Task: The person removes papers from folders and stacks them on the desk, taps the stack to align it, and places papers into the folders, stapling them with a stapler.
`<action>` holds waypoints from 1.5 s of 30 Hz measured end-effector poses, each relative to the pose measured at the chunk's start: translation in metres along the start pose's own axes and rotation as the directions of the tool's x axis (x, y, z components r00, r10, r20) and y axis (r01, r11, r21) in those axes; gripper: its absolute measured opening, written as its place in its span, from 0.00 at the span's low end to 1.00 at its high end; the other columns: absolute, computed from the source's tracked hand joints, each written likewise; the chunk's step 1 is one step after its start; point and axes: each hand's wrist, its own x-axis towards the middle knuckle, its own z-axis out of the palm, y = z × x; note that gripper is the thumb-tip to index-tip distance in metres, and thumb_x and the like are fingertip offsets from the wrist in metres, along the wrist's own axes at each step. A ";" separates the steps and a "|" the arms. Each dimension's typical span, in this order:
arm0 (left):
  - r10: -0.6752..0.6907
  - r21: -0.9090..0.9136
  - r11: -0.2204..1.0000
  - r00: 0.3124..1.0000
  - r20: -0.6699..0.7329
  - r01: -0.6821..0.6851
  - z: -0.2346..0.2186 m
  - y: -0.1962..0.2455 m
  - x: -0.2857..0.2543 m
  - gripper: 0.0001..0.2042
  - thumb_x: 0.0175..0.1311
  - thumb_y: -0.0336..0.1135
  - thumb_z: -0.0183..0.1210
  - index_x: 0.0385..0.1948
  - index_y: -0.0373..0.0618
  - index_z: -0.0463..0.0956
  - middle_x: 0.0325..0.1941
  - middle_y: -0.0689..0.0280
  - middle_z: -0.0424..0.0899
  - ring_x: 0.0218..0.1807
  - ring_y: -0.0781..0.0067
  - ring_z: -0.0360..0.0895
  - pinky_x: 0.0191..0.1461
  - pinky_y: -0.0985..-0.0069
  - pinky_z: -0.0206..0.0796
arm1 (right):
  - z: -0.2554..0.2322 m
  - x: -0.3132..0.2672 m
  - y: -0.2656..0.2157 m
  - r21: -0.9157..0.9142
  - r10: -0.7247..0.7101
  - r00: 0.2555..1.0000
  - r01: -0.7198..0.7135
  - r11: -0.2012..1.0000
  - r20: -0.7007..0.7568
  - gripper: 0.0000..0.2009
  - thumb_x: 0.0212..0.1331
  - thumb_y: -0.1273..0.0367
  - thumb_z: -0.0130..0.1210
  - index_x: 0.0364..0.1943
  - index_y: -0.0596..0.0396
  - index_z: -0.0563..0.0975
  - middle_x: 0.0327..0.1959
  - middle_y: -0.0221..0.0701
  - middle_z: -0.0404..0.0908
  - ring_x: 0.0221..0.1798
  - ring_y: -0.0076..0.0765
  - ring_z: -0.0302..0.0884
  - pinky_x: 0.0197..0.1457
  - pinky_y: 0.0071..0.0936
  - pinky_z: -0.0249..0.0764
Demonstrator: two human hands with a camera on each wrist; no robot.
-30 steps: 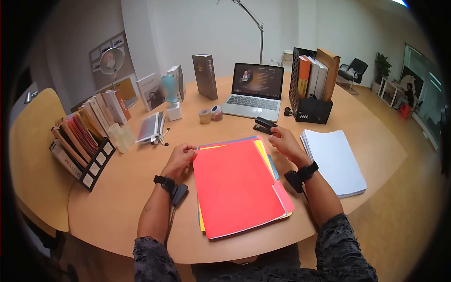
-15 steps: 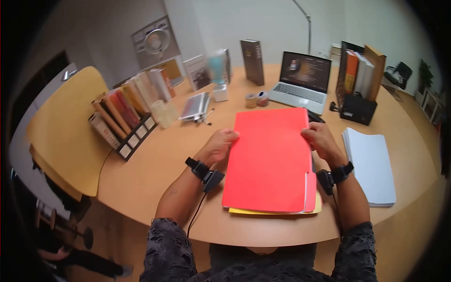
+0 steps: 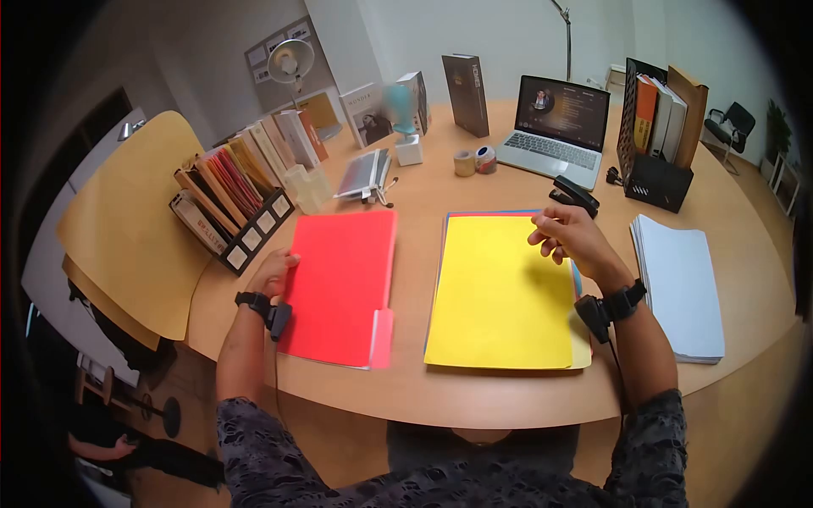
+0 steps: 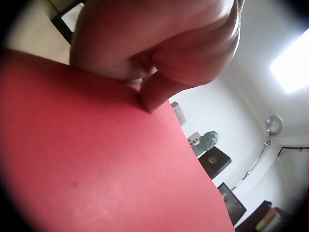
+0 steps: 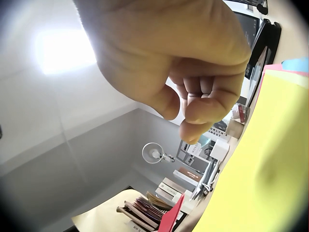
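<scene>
The left hand [image 3: 274, 273] pinches the left edge of a red folder [image 3: 339, 288], thumb on top; the left wrist view shows the thumb pressed on the red sheet [image 4: 106, 164]. To the right lies a yellow folder [image 3: 500, 296] on a stack with blue and red edges showing. Over its upper right part is the right hand [image 3: 584, 241], fingers loosely bent and holding nothing. In the right wrist view the same hand [image 5: 178, 72] hangs beside the yellow folder [image 5: 260, 169], with a gap between thumb and fingers.
A black stapler [image 3: 574, 196] is just beyond the right hand. White paper [image 3: 680, 288] lies at the right. Behind stand a laptop [image 3: 555, 131], tape rolls [image 3: 465, 163] and a black file holder [image 3: 656, 182]; books fill a rack [image 3: 258, 229] at the left.
The left hand has carried the red folder leftward off the stack, uncovering the yellow folder. The right hand has let go of the red folder. The head view has turned toward the left since the first frame.
</scene>
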 end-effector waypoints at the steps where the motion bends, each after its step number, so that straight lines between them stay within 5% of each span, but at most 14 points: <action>1: 0.003 0.014 1.000 0.999 -0.045 -0.003 -0.011 -0.009 0.003 0.13 0.71 0.28 0.48 0.53 0.34 0.73 0.50 0.59 0.82 0.48 0.65 0.80 0.56 0.65 0.73 | 0.002 -0.001 0.000 -0.007 0.013 1.000 -0.013 1.000 0.015 0.11 0.68 0.61 0.53 0.36 0.53 0.76 0.31 0.31 0.82 0.28 0.22 0.78 0.26 0.20 0.69; 7: 0.035 0.318 0.948 0.981 -0.189 0.027 -0.028 -0.021 0.018 0.13 0.67 0.30 0.55 0.49 0.33 0.76 0.47 0.57 0.83 0.46 0.65 0.80 0.52 0.65 0.72 | 0.002 0.002 0.005 -0.029 0.040 0.999 -0.039 0.999 0.018 0.10 0.69 0.62 0.54 0.39 0.54 0.77 0.31 0.31 0.83 0.27 0.20 0.79 0.24 0.17 0.71; 9: 0.179 0.838 0.513 0.931 -0.317 0.186 -0.012 -0.010 0.018 0.20 0.63 0.37 0.61 0.53 0.33 0.75 0.50 0.51 0.81 0.52 0.58 0.79 0.58 0.62 0.69 | 0.000 0.002 0.006 -0.034 0.045 0.999 -0.044 0.998 0.010 0.10 0.69 0.62 0.54 0.40 0.54 0.77 0.31 0.31 0.83 0.27 0.20 0.79 0.24 0.17 0.72; 10: 0.179 0.838 0.515 0.933 -0.313 0.183 -0.002 -0.007 0.015 0.20 0.63 0.37 0.61 0.53 0.33 0.75 0.50 0.51 0.81 0.52 0.58 0.79 0.58 0.62 0.69 | -0.001 0.002 0.006 -0.027 0.038 0.999 -0.038 0.999 0.013 0.10 0.69 0.62 0.54 0.40 0.55 0.77 0.31 0.31 0.83 0.27 0.20 0.79 0.24 0.17 0.72; 12: 0.497 0.949 0.296 0.866 -0.058 -0.106 0.025 0.001 0.012 0.31 0.56 0.49 0.66 0.56 0.37 0.73 0.56 0.43 0.78 0.61 0.43 0.73 0.64 0.52 0.64 | -0.002 0.002 0.006 -0.021 0.033 0.999 -0.033 0.999 0.008 0.10 0.69 0.62 0.54 0.40 0.55 0.77 0.31 0.31 0.83 0.27 0.20 0.79 0.24 0.17 0.71; 13: 0.494 0.948 0.296 0.868 -0.051 -0.113 0.042 0.000 0.012 0.31 0.56 0.49 0.66 0.56 0.37 0.73 0.56 0.43 0.78 0.61 0.43 0.73 0.64 0.52 0.64 | -0.003 0.003 0.006 -0.029 0.025 1.000 -0.025 0.999 0.014 0.10 0.69 0.62 0.54 0.40 0.55 0.77 0.31 0.30 0.83 0.27 0.20 0.79 0.25 0.17 0.71; 15: 0.400 0.894 0.220 0.872 0.283 -0.391 0.081 -0.004 0.011 0.40 0.56 0.59 0.63 0.66 0.40 0.65 0.72 0.42 0.60 0.74 0.40 0.55 0.74 0.49 0.50 | -0.004 0.003 0.004 -0.040 0.028 1.000 -0.027 0.999 0.008 0.11 0.69 0.62 0.54 0.40 0.55 0.78 0.31 0.30 0.83 0.28 0.20 0.78 0.25 0.17 0.71; 16: 0.394 0.887 0.223 0.870 0.297 -0.404 0.099 -0.005 0.006 0.40 0.56 0.59 0.63 0.66 0.40 0.65 0.72 0.42 0.60 0.74 0.40 0.55 0.74 0.49 0.50 | -0.004 0.002 0.003 -0.054 0.025 1.000 -0.025 0.998 0.007 0.11 0.69 0.61 0.53 0.38 0.54 0.77 0.32 0.30 0.83 0.29 0.21 0.79 0.27 0.19 0.71; 18: 0.085 0.929 0.283 0.971 0.223 -0.238 0.133 0.007 -0.016 0.46 0.55 0.67 0.59 0.71 0.45 0.58 0.78 0.44 0.46 0.79 0.42 0.40 0.78 0.51 0.39 | -0.004 -0.001 0.000 -0.068 0.026 1.000 -0.026 0.997 -0.010 0.11 0.69 0.61 0.52 0.38 0.54 0.77 0.32 0.30 0.83 0.30 0.23 0.79 0.29 0.21 0.71; 27: 0.109 0.920 0.273 0.959 0.262 -0.283 0.096 0.006 0.001 0.44 0.55 0.63 0.62 0.70 0.47 0.60 0.75 0.41 0.53 0.78 0.41 0.44 0.77 0.52 0.41 | -0.031 -0.016 -0.002 0.134 0.039 0.995 -0.026 0.991 -0.097 0.11 0.67 0.64 0.54 0.44 0.57 0.75 0.37 0.33 0.79 0.37 0.26 0.77 0.38 0.28 0.79; 30: 0.270 0.877 0.260 0.903 0.335 -0.404 0.125 0.015 0.001 0.40 0.56 0.55 0.65 0.68 0.44 0.63 0.74 0.43 0.57 0.78 0.45 0.47 0.77 0.55 0.44 | -0.036 -0.025 0.000 0.192 0.127 0.981 -0.097 0.977 -0.148 0.11 0.67 0.64 0.53 0.45 0.58 0.74 0.39 0.34 0.76 0.42 0.29 0.76 0.41 0.32 0.81; 33: 0.366 0.672 0.489 0.830 0.421 -0.556 0.188 0.040 -0.013 0.35 0.56 0.47 0.67 0.65 0.41 0.66 0.74 0.46 0.59 0.77 0.50 0.51 0.77 0.60 0.46 | -0.040 -0.032 0.003 0.187 0.160 0.976 -0.131 0.974 -0.150 0.12 0.66 0.64 0.54 0.46 0.59 0.73 0.41 0.33 0.73 0.45 0.32 0.74 0.43 0.36 0.82; 36: 0.412 0.467 0.513 0.684 0.602 -0.720 0.248 0.053 -0.016 0.34 0.56 0.43 0.68 0.63 0.38 0.68 0.74 0.49 0.60 0.77 0.54 0.53 0.77 0.63 0.47 | -0.042 -0.037 0.012 0.205 0.178 0.976 -0.151 0.967 -0.123 0.13 0.65 0.64 0.54 0.46 0.58 0.73 0.41 0.33 0.72 0.46 0.33 0.73 0.43 0.39 0.82; 45: 0.204 0.508 0.440 0.634 0.746 -0.740 0.292 0.033 0.003 0.42 0.51 0.48 0.70 0.65 0.32 0.63 0.77 0.47 0.51 0.80 0.53 0.39 0.80 0.65 0.36 | -0.043 -0.034 0.021 0.163 0.229 0.972 -0.219 0.962 -0.050 0.16 0.68 0.65 0.52 0.54 0.59 0.68 0.47 0.39 0.72 0.51 0.37 0.73 0.46 0.43 0.83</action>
